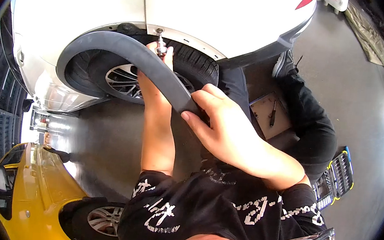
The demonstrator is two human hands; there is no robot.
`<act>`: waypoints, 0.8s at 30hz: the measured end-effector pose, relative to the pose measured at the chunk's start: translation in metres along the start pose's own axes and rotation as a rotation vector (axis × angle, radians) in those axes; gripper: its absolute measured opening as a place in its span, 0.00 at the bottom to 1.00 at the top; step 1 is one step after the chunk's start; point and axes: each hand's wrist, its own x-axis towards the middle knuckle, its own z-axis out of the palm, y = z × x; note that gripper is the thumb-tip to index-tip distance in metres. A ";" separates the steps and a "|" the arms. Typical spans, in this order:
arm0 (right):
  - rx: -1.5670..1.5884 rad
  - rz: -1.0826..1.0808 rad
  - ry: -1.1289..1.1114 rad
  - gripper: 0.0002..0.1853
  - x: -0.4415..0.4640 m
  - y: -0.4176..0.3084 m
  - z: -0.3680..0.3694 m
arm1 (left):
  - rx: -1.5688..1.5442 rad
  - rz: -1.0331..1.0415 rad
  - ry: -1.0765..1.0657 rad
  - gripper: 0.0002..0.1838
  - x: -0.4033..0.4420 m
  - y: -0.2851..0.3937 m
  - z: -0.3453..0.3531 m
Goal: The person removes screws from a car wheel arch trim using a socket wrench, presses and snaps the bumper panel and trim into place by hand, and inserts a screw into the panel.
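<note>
A dark grey wheel arch trim [159,73], a long curved strip, hangs partly away from the white car [221,11]. Its free end is gripped by my right hand [215,113], thumb on the near face and fingers over the edge. Behind the strip, my left hand [168,58] is closed around a chrome socket wrench [161,47], whose tip meets the lip of the car's wheel arch. Most of that hand is hidden by the trim. The tire [202,65] with its alloy rim [122,80] sits just behind my left forearm.
On the floor to the right, a shallow tray [265,127] holds a screwdriver [273,114] and small parts. Beyond my bent leg [312,141] lies an opened socket set [341,174]. A yellow car [42,189] stands at lower left.
</note>
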 end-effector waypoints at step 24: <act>0.043 -0.076 0.075 0.12 -0.011 0.006 0.005 | -0.221 -0.146 -0.067 0.17 -0.004 0.023 -0.002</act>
